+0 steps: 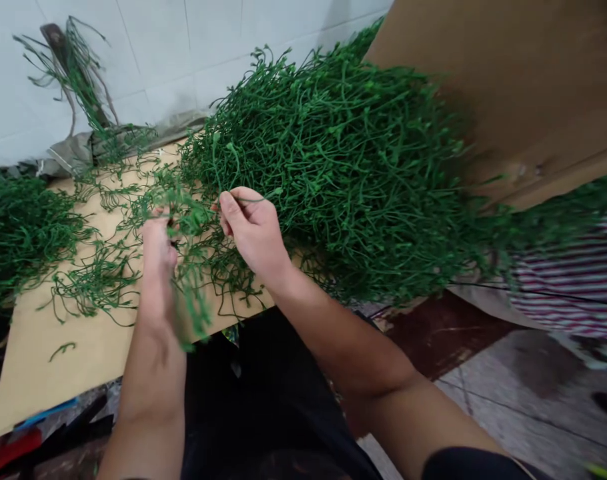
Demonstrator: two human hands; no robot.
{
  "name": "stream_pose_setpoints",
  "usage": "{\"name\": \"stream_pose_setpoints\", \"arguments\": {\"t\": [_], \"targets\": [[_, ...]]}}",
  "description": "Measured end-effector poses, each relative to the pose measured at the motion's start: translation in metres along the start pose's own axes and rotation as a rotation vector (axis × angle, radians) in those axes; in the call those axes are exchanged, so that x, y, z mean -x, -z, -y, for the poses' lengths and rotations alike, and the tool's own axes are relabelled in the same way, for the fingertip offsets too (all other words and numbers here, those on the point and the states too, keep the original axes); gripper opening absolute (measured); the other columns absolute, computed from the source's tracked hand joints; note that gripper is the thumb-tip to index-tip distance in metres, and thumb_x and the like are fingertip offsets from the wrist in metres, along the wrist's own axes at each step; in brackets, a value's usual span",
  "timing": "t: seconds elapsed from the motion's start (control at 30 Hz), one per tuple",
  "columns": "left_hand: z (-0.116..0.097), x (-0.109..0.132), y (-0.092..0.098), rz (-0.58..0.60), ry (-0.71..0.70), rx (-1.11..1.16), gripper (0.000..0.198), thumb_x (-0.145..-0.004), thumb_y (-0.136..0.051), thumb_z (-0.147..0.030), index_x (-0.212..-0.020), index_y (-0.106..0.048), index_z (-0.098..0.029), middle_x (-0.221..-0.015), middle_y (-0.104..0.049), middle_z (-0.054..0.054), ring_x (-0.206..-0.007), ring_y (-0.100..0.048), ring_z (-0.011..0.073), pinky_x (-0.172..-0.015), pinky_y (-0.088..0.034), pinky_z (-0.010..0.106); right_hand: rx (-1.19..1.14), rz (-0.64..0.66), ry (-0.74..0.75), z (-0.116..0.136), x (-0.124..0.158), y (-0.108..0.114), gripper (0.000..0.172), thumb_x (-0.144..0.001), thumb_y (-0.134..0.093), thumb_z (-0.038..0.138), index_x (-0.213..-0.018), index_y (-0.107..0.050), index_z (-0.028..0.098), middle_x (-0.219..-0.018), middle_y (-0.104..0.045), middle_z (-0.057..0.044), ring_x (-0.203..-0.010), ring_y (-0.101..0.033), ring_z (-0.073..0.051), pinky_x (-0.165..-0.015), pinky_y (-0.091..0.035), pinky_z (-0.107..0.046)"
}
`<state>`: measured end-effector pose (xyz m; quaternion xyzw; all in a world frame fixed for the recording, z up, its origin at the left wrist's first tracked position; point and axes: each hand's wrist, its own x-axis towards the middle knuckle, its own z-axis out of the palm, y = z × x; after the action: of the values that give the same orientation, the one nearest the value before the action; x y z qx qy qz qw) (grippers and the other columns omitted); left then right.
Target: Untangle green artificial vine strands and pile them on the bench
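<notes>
My left hand, partly blurred, is closed around a bunch of thin green stems; their ends hang down beside my wrist. Close by on its right, my right hand pinches a green stem between thumb and forefinger. That stem looks like the loose ones nearby, slim and curly with small knobbed tips. A large heap of green stems rises just beyond my right hand. More loose stems lie scattered under and left of my left hand on a tan board.
Another green pile sits at the far left. A brown cardboard sheet overhangs the heap at right. Stems hang over a dark upright post by the tiled wall. Striped cloth lies at right above the tiled floor.
</notes>
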<state>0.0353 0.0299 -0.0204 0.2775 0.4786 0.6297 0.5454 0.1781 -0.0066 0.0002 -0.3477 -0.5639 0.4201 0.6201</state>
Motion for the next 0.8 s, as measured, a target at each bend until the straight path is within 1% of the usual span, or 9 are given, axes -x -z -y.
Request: {"name": "stream_pose_setpoints", "arguments": {"t": [0.07,0.17,0.3,0.4,0.47,0.57,0.67,0.73,0.8], "targets": [[-0.002,0.003,-0.008,-0.005,0.018,0.015,0.009,-0.066,-0.050,-0.010,-0.070,-0.047,-0.017,-0.051,-0.046,-0.005,-0.039,-0.040,0.0046,-0.034,-0.019,0.014,-0.094,-0.007,-0.084,-0.006,-0.007,0.003,0.035,-0.081,-0.048,0.051,-0.068,-0.043,0.019,-0.054,-0.035,0.005,-0.046,-0.033,-0.004,-0.044,-0.029,-0.019],[-0.001,0.006,-0.012,0.090,0.035,0.008,0.011,-0.065,-0.049,-0.013,-0.075,-0.052,-0.016,-0.050,-0.049,-0.004,-0.039,-0.040,0.0051,-0.034,-0.022,0.015,-0.175,-0.018,-0.167,-0.013,-0.015,0.005,0.034,-0.080,-0.051,0.052,-0.070,-0.045,0.019,-0.058,-0.042,0.004,-0.048,-0.039,-0.004,-0.044,-0.033,-0.018],[0.002,0.002,-0.007,0.115,-0.085,-0.036,0.018,-0.064,-0.056,-0.013,-0.081,-0.055,-0.018,-0.055,-0.053,-0.005,-0.040,-0.039,0.0039,-0.036,-0.024,0.015,-0.162,0.009,-0.234,-0.015,-0.024,0.008,0.021,-0.083,-0.050,0.039,-0.079,-0.050,0.018,-0.067,-0.051,0.002,-0.056,-0.047,-0.006,-0.049,-0.040,-0.018],[0.005,-0.004,-0.003,0.103,-0.179,-0.070,0.023,-0.064,-0.064,-0.015,-0.085,-0.056,-0.019,-0.060,-0.057,-0.003,-0.044,-0.046,0.0050,-0.039,-0.029,0.016,-0.126,0.037,-0.290,-0.016,-0.029,0.010,0.009,-0.084,-0.048,0.026,-0.084,-0.052,0.018,-0.075,-0.056,0.000,-0.060,-0.050,-0.006,-0.053,-0.044,-0.020],[0.006,-0.005,-0.002,0.104,-0.205,-0.074,0.025,-0.066,-0.068,-0.023,-0.088,-0.056,-0.020,-0.066,-0.060,-0.001,-0.053,-0.055,0.0082,-0.045,-0.036,0.018,-0.129,0.032,-0.338,-0.018,-0.032,0.010,0.008,-0.084,-0.046,0.022,-0.085,-0.052,0.018,-0.078,-0.058,0.000,-0.062,-0.051,-0.007,-0.054,-0.045,-0.021],[0.006,0.000,-0.004,0.181,-0.158,-0.079,0.033,-0.071,-0.065,-0.041,-0.093,-0.056,-0.019,-0.074,-0.063,0.004,-0.067,-0.063,0.0146,-0.056,-0.044,0.023,-0.154,0.021,-0.401,-0.023,-0.036,0.008,0.008,-0.084,-0.044,0.019,-0.084,-0.051,0.017,-0.077,-0.058,0.000,-0.060,-0.051,-0.007,-0.052,-0.045,-0.021],[0.008,0.007,-0.008,0.257,-0.127,-0.136,0.044,-0.064,-0.071,-0.043,-0.096,-0.056,-0.018,-0.074,-0.064,0.005,-0.070,-0.064,0.0164,-0.059,-0.045,0.024,0.000,0.046,-0.332,-0.029,-0.037,0.003,0.010,-0.083,-0.041,0.020,-0.082,-0.051,0.017,-0.070,-0.056,0.000,-0.057,-0.048,-0.009,-0.052,-0.044,-0.023],[0.009,0.009,-0.010,0.286,-0.146,-0.175,0.049,-0.057,-0.078,-0.037,-0.096,-0.056,-0.017,-0.074,-0.063,0.004,-0.070,-0.063,0.0162,-0.059,-0.045,0.023,0.244,0.057,-0.186,-0.031,-0.037,-0.001,0.009,-0.081,-0.044,0.019,-0.078,-0.052,0.018,-0.071,-0.055,-0.001,-0.063,-0.050,-0.011,-0.060,-0.045,-0.026],[0.011,0.010,-0.012,0.299,-0.162,-0.187,0.050,-0.054,-0.080,-0.032,-0.095,-0.057,-0.016,-0.074,-0.062,0.004,-0.070,-0.062,0.0158,-0.059,-0.045,0.022,0.491,0.060,-0.065,-0.031,-0.037,-0.003,0.007,-0.077,-0.046,0.015,-0.074,-0.051,0.018,-0.077,-0.055,-0.002,-0.072,-0.051,-0.013,-0.069,-0.043,-0.028]]}}
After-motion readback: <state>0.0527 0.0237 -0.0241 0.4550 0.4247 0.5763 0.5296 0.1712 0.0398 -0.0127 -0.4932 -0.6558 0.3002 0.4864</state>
